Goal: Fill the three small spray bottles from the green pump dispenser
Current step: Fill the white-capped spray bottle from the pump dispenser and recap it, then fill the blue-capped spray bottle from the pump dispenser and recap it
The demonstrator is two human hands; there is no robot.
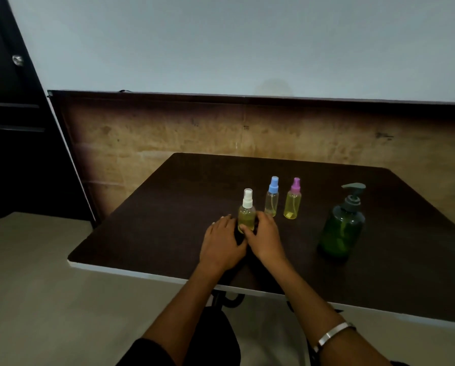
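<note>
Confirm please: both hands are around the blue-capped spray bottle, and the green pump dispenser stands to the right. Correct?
Not quite. The head view shows both hands, left hand and right hand, around the white-capped spray bottle, not the blue-capped spray bottle. The green pump dispenser does stand right.

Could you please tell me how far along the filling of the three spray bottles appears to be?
All three look filled with yellowish liquid and capped: the blue-capped bottle, pink-capped bottle and white-capped bottle. The right hand holds the white one; the left hand rests beside it. The green dispenser stands untouched. Little seems left.
</note>
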